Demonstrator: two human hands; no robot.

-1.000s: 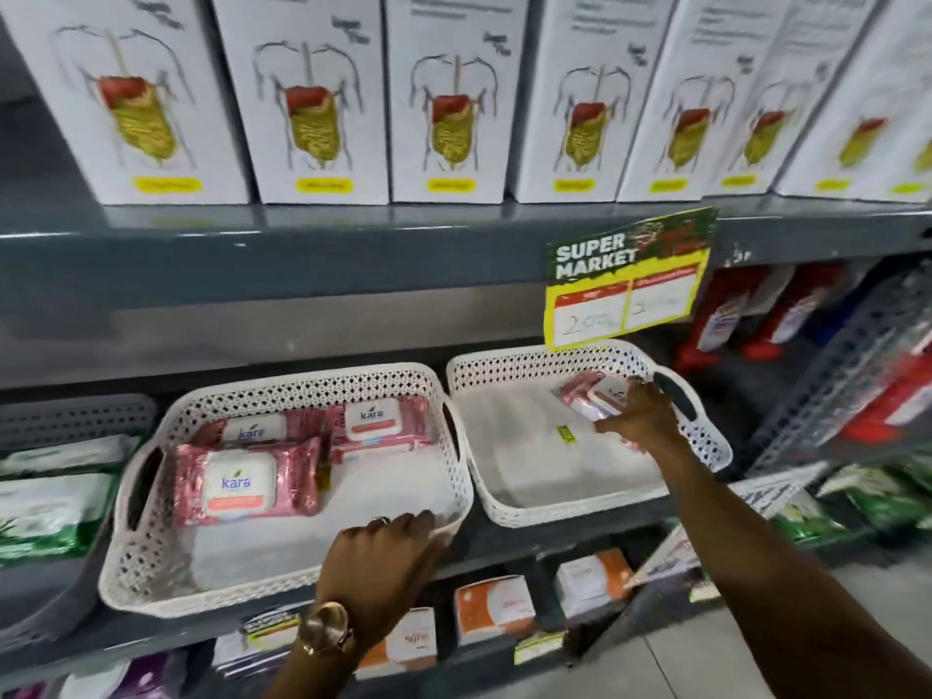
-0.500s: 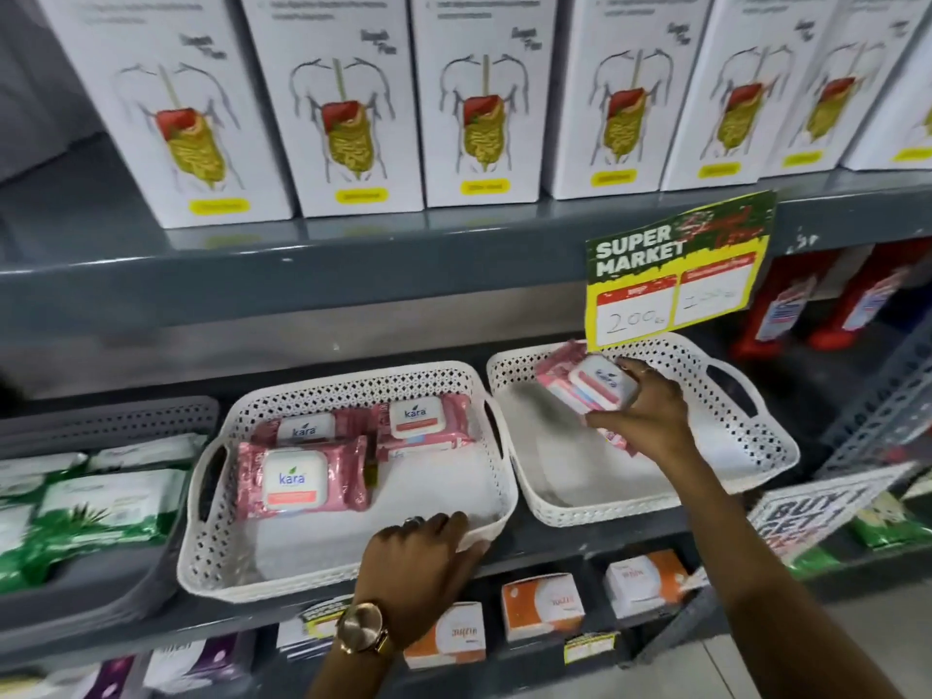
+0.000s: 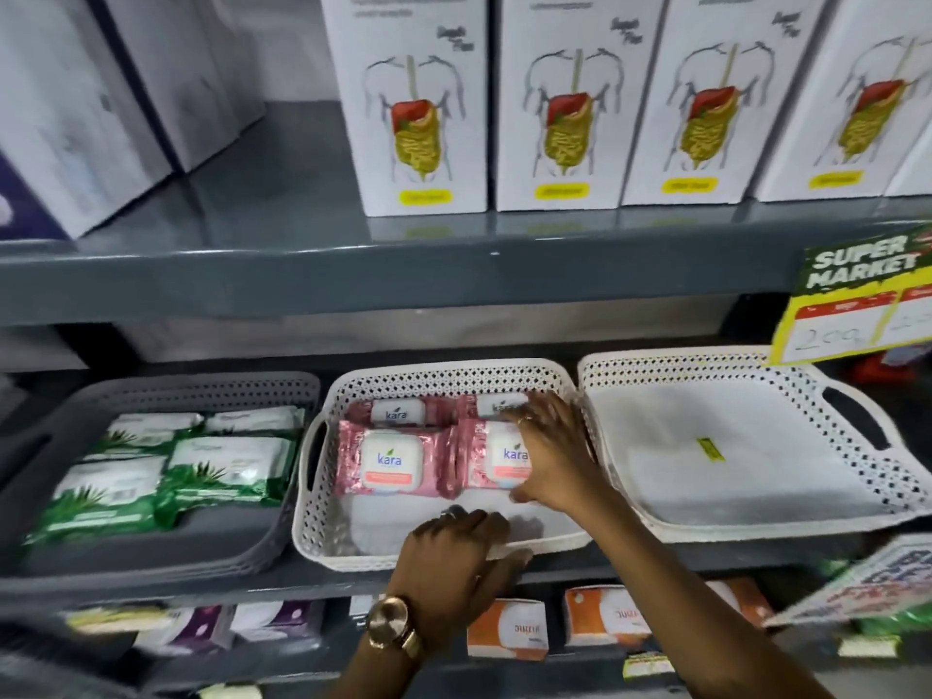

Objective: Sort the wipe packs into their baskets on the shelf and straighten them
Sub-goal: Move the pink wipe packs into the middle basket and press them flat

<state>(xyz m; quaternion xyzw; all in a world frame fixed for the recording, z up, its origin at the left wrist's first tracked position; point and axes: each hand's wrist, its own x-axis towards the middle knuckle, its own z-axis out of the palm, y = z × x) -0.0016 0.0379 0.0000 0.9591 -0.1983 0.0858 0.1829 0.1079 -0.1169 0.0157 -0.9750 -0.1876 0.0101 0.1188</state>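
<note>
While left hand (image 3: pixel 454 547) curls over perforated white basket (image 3: pixel 323 537) front rim, right hand (image 3: pixel 549 451) fingers spread, pressing glossy pink wipe pack (image 3: pixel 491 459); rectangular, crinkled film.

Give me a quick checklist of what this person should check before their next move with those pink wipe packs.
1. Pink pack sits in the middle white basket with the other pink packs: ok.
2. Right hand has let go of the front right pink pack: not ok, it rests on it.
3. Left hand steadies the basket's front rim: ok.
4. Front pink packs lined up side by side: ok.
5. Right white basket cleared of packs: ok.
6. Back right pink pack straight: cannot tell, the hand hides it.
</note>
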